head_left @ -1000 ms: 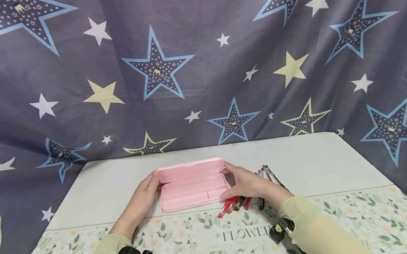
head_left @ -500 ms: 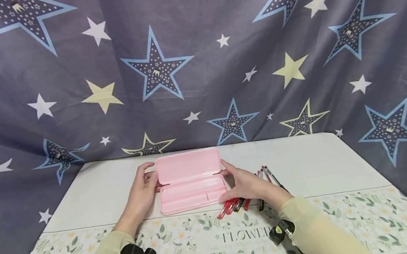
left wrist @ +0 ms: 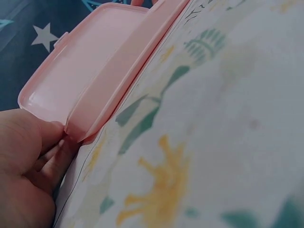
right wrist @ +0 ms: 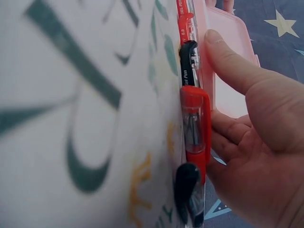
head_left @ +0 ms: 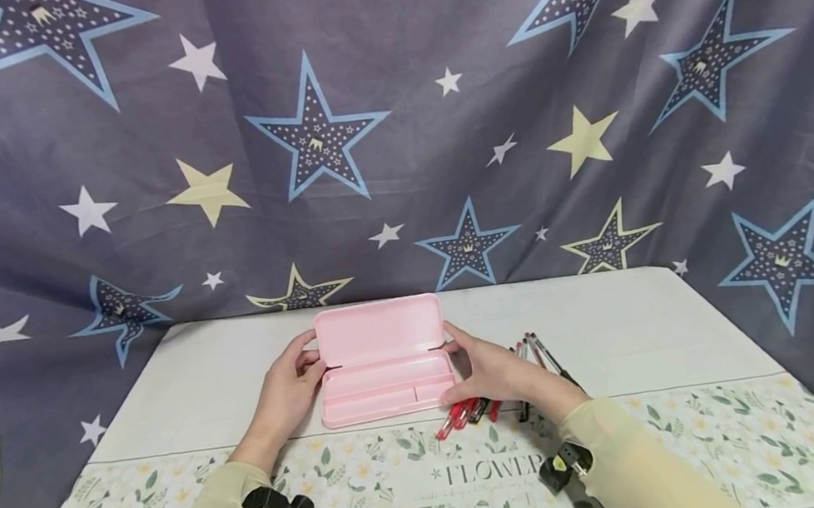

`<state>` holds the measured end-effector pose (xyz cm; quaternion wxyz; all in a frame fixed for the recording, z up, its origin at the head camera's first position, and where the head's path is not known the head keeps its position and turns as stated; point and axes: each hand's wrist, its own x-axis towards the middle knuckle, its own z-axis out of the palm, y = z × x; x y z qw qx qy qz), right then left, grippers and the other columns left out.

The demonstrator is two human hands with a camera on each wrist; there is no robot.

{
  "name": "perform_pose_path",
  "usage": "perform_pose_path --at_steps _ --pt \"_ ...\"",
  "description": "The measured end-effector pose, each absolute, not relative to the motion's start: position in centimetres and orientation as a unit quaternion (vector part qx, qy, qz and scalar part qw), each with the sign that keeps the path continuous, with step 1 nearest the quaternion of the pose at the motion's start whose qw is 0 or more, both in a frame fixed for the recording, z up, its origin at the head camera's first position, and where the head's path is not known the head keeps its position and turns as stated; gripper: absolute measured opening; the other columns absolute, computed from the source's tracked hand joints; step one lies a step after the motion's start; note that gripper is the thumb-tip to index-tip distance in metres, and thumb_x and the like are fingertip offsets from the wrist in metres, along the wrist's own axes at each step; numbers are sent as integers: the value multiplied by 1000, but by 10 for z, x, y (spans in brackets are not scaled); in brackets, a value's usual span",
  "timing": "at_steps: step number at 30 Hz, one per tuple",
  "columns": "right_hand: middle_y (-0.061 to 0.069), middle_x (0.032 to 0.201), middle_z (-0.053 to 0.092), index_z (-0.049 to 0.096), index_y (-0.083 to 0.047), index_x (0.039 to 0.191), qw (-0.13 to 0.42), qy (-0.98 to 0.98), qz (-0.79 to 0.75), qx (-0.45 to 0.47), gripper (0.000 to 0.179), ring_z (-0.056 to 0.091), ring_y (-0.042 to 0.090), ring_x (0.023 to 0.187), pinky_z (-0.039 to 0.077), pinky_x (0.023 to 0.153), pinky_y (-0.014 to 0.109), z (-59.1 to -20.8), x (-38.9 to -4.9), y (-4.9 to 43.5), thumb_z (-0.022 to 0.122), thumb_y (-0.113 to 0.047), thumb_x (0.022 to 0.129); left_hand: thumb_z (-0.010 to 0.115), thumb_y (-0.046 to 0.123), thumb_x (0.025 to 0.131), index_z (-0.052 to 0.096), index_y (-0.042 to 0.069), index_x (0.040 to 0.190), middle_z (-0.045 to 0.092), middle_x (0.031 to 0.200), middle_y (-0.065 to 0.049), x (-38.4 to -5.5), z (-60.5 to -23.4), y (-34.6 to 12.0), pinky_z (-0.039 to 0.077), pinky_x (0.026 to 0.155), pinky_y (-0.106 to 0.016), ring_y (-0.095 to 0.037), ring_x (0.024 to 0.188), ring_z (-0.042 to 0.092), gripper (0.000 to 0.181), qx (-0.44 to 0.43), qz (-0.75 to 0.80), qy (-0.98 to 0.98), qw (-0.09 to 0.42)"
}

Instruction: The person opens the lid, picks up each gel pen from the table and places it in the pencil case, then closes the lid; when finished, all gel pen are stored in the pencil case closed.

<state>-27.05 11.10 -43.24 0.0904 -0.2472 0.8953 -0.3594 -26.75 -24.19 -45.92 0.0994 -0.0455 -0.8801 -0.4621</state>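
Observation:
A pink pencil case (head_left: 376, 413) stands open on the table, its lid (head_left: 380, 331) tilted up at the back and its divided tray bare inside. At its left end, my left hand (head_left: 288, 397) holds the case near the hinge; the left wrist view shows the thumb at the corner and the other fingers curled beneath. My right hand (head_left: 496, 369) grips the right end, thumb on the front corner and fingers round toward the back. Red and black gel pens (right wrist: 194, 118) lie beside and under the right hand, partly hidden by it.
The table has a white back half (head_left: 635, 337) and a floral mat (head_left: 374, 492) in front with printed lettering. More pens (head_left: 550, 355) stick out behind the right wrist. A star-patterned curtain (head_left: 397, 163) hangs along the table's back edge.
The lid has swung further up and back. My left hand lifted along the lid's left edge, then came down slightly toward the hinge. The right hand has stayed at the right end.

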Motion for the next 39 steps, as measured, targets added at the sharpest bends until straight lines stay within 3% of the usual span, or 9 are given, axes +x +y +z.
perform_pose_path --at_steps 5,10,15,19,23,26,30,39 --pt "10 149 65 17 0 176 90 895 -358 -252 125 59 34 141 37 124 55 -432 -268 113 98 -33 87 66 2 109 36 24 174 79 114 -12 -267 -459 -243 50 104 -50 -28 109 71 75 -50 -460 -879 116" --pt "9 151 65 18 -1 175 94 893 -354 -259 123 54 35 148 34 125 56 -431 -265 117 98 -33 88 66 3 109 37 30 174 78 117 -11 -267 -461 -243 54 97 -39 -24 108 70 76 -48 -459 -880 111" --pt "11 151 66 26 -3 175 106 886 -370 -258 114 55 36 146 35 125 58 -431 -263 124 96 -30 90 65 4 110 35 29 175 77 118 -12 -265 -462 -242 54 90 -29 -22 105 69 75 -53 -456 -882 106" --pt "10 151 66 35 -3 172 105 884 -371 -266 101 64 33 133 48 113 54 -429 -264 130 93 -28 93 64 5 110 35 28 175 77 118 -11 -265 -463 -242 54 90 -31 -22 105 69 74 -55 -457 -882 106" --pt "9 151 67 48 -6 167 100 882 -376 -265 87 61 33 138 51 108 51 -420 -267 138 92 -24 94 65 6 111 35 29 175 77 118 -11 -267 -463 -243 53 92 -33 -22 105 69 74 -52 -457 -881 108" --pt "8 148 69 57 -9 162 93 881 -383 -262 77 54 35 147 46 116 57 -414 -270 147 91 -22 94 65 6 110 36 29 175 77 117 -12 -268 -462 -243 53 92 -34 -22 105 69 74 -51 -455 -882 110" --pt "10 144 72 66 -7 153 78 877 -387 -274 65 58 36 144 39 122 61 -412 -275 160 91 -21 95 66 5 110 37 27 174 77 117 -12 -268 -462 -242 53 91 -32 -22 104 69 74 -51 -452 -883 112" --pt "3 131 77 81 -7 131 71 873 -390 -285 38 66 32 132 43 119 59 -417 -283 176 89 -18 96 65 4 109 36 27 175 76 118 -13 -266 -461 -242 53 89 -30 -23 104 68 75 -48 -456 -882 108"
